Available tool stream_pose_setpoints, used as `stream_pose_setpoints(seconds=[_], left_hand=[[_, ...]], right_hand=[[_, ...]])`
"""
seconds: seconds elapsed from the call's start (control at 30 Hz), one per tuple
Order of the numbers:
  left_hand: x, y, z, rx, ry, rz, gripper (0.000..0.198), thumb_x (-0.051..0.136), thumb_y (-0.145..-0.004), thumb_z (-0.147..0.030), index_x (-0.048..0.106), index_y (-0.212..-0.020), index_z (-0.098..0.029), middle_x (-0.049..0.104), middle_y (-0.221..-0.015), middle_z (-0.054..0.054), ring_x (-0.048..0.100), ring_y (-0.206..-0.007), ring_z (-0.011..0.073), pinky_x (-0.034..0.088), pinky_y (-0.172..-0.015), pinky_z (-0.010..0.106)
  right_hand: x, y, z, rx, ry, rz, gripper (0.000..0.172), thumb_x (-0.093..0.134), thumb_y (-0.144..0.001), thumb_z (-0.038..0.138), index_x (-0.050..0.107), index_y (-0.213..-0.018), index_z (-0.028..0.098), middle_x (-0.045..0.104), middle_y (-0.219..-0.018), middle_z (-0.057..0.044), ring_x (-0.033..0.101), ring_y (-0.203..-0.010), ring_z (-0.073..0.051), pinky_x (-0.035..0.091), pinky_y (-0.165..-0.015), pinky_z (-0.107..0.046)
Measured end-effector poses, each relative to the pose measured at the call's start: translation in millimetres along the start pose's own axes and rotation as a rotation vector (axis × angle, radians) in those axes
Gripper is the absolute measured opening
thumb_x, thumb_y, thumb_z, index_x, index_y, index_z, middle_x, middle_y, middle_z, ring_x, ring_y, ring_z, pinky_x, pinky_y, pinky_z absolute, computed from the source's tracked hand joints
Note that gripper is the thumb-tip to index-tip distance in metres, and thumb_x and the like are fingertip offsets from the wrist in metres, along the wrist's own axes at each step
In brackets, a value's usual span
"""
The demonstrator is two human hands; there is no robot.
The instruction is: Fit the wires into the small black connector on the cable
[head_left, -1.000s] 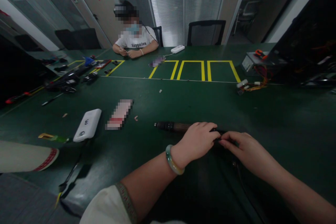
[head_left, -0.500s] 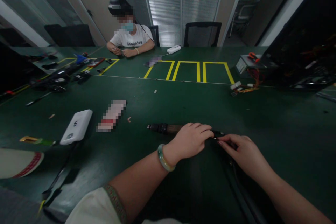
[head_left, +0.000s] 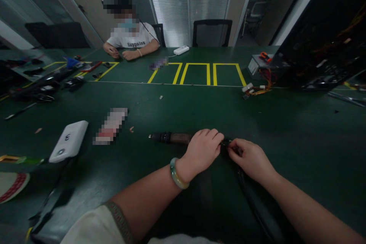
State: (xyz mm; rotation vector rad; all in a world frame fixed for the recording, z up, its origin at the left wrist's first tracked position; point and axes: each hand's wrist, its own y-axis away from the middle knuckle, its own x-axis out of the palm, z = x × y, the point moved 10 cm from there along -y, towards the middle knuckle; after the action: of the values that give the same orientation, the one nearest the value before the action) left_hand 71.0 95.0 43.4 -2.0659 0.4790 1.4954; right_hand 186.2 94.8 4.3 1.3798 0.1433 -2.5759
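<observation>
A long tool that looks like a soldering iron (head_left: pixel 171 138), with a dark metal front and a brown grip, lies nearly level just above the green table mat (head_left: pixel 297 133). My left hand (head_left: pixel 203 152) is closed over its grip. My right hand (head_left: pixel 248 157) pinches the small black rear end beside my left fingertips, and the fingers hide part of that end. A black cable (head_left: pixel 254 198) runs from there toward me and down the mat.
A white power bank (head_left: pixel 68 141) and a pixelated packet (head_left: pixel 110 126) lie to my left. Across the table, a seated person (head_left: pixel 130 38) works with both hands. Yellow taped rectangles (head_left: pixel 197 74), a power supply with coloured wires (head_left: pixel 259 66) and a black computer case (head_left: pixel 323 38) stand farther off.
The whole scene has slid left and the view has tilted slightly as my head turned. My hands have drawn closer together at the tool's rear end.
</observation>
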Motion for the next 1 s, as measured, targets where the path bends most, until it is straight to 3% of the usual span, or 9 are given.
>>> stream_pose_setpoints(seconds=[0.5,1.0], left_hand=[[-0.6,-2,3,0.052,0.02,-0.039,0.008,0.057,-0.091,-0.026,0.058,-0.096,-0.019,0.057,-0.096,0.002,0.057,-0.09,0.0189,0.044,-0.08,0.034],[-4.8,5,-9,0.14,-0.095,-0.043,0.012,0.052,-0.095,-0.028,0.06,-0.097,-0.019,0.059,-0.1,0.003,0.057,-0.094,0.0194,0.044,-0.081,0.033]], right_hand=[[0,-8,-13,0.015,-0.139,-0.021,0.019,0.054,-0.086,0.036,0.065,-0.09,0.022,0.065,-0.075,0.0,0.059,-0.063,-0.016,0.041,-0.057,-0.026],[1,-5,3,-0.082,-0.13,-0.015,0.023,0.053,-0.088,0.039,0.068,-0.089,0.022,0.07,-0.078,0.0,0.061,-0.064,-0.017,0.043,-0.058,-0.027]])
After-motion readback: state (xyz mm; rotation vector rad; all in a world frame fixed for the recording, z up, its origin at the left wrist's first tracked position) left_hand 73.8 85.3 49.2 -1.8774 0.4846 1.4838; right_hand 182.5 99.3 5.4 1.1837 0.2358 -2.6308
